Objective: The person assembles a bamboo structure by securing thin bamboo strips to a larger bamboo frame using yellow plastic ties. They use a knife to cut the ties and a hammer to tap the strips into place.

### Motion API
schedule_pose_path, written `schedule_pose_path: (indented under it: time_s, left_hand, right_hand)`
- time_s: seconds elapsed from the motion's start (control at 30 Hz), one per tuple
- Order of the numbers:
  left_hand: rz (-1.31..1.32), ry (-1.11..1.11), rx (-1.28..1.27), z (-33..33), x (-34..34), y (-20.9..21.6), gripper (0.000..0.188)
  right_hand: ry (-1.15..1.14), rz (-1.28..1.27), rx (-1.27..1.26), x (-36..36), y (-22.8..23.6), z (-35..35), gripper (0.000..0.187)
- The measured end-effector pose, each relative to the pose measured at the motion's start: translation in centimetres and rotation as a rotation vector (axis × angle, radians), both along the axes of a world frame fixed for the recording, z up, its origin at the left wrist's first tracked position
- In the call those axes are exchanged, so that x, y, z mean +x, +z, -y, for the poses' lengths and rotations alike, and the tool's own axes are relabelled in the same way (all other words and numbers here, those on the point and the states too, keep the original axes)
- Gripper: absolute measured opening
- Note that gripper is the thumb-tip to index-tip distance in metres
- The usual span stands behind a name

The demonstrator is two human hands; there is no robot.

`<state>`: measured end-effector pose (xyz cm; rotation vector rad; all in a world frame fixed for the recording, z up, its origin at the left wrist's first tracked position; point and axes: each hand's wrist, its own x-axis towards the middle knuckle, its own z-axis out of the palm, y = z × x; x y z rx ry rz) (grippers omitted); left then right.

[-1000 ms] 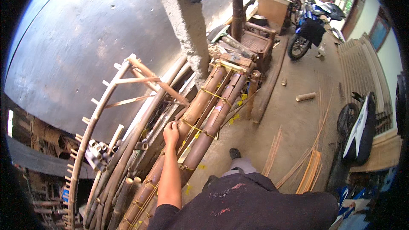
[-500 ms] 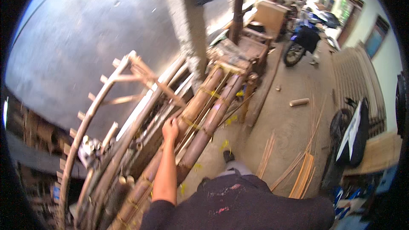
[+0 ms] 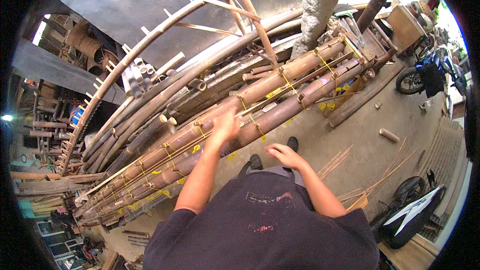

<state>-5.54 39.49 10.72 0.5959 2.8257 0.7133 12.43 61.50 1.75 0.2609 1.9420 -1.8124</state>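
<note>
Two long brown bamboo poles lie side by side, running from lower left to upper right. Yellow cord loops point(image 3: 258, 128) tie round them at intervals, and thin strips run between them. My left hand point(image 3: 226, 126) is over the far bamboo pole point(image 3: 260, 89); whether it touches is unclear. Its fingers are blurred and partly hidden. In front of my body, on the near side of the near bamboo pole point(image 3: 272, 116), my right hand point(image 3: 286, 157) hangs in the air. Its fingers are stretched out toward the left, and nothing shows in them.
A curved bamboo frame with pegs point(image 3: 106, 86) stands beyond the poles, near loose bamboo lengths point(image 3: 192, 86) and a concrete post point(image 3: 316, 10). Thin strips point(image 3: 336, 162) and a short bamboo piece point(image 3: 389, 135) lie on the floor at right. Motorbikes point(image 3: 420, 77) stand farther off.
The view has swung left, showing more of the poles' left end. My right hand has come into view. My left hand stays by the poles, its fingers now blurred.
</note>
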Motion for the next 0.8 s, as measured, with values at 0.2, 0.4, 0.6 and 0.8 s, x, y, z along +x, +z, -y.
schedule_pose_path:
  time_s: [0.2, 0.4, 0.6, 0.8]
  left_hand:
    - [-0.148, 0.048, 0.036, -2.5, 1.3, -3.7, 0.03]
    - [-0.195, 0.169, 0.16, -1.6, 0.6, -7.3, 0.03]
    - [0.119, 0.126, 0.177, -2.9, -0.6, -5.1, 0.032]
    - [-0.004, 0.183, 0.071, -2.3, 1.8, -2.1, 0.027]
  right_hand:
    - [-0.96, -0.16, -1.116, -8.8, 1.8, 5.9, 0.02]
    - [-0.104, -0.689, 0.135, -20.7, 13.1, 10.7, 0.042]
    - [0.199, -0.36, 0.244, -26.5, 6.5, 3.7, 0.047]
    - [0.509, -0.725, 0.374, -6.6, 10.3, 3.3, 0.041]
